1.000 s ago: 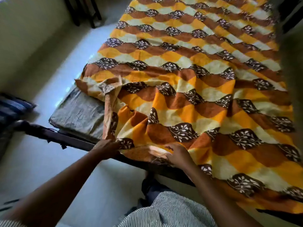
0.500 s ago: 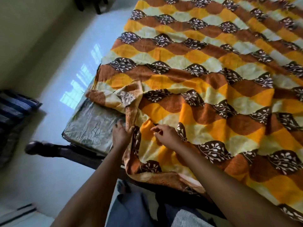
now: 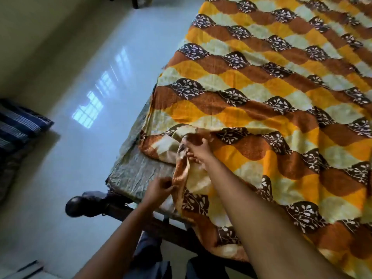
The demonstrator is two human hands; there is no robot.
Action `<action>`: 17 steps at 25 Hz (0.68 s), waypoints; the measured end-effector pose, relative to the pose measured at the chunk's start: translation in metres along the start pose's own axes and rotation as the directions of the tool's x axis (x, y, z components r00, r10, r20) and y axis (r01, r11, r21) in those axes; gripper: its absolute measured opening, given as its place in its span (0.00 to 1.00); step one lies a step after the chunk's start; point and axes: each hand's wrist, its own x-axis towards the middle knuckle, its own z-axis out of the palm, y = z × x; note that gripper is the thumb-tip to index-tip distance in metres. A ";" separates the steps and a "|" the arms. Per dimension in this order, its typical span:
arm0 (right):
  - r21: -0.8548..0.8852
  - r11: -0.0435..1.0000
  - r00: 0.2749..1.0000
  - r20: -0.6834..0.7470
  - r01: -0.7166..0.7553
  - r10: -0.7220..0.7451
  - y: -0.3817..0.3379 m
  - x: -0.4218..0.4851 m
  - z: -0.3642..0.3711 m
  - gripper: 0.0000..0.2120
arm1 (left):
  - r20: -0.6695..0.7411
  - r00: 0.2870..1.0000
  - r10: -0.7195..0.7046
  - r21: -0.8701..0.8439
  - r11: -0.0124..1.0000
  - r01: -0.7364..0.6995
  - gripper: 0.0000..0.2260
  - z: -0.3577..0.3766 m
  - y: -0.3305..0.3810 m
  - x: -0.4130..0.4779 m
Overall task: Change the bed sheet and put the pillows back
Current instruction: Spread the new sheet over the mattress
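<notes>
Left hand (image 3: 159, 188) pinches a turned-back strip of the bed sheet (image 3: 261, 109) near the strip's lower end, fingers curled onto the cloth edge. Right hand (image 3: 199, 151) grasps the same strip higher up, fingers closed round a wad of bunched fabric. The strip runs between the two grips.

Beyond and right of the right-hand grip, the sheet lies spread over the bed: orange, brown and cream waves with dark leaf patches. Just left of that grip, the sheet corner is folded back on itself.

Left of both grips, the mattress (image 3: 141, 172) corner is bare, grey-green and wrinkled. Below the left-hand grip, the sheet hangs over the dark bed frame (image 3: 171, 228). The rounded corner post (image 3: 75, 204) sits further left of the left hand, past the mattress corner.

A glossy pale floor (image 3: 70, 168) lies left of the grips, with a window reflection on it. A blue striped cloth item (image 3: 16, 125) lies well apart at the far left; I cannot tell what it is.
</notes>
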 end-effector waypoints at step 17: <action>-0.114 0.979 0.985 0.014 0.170 -0.170 -0.010 -0.023 0.079 0.20 | 0.061 0.946 -0.318 -0.783 0.572 0.242 0.14 -0.094 -0.010 0.053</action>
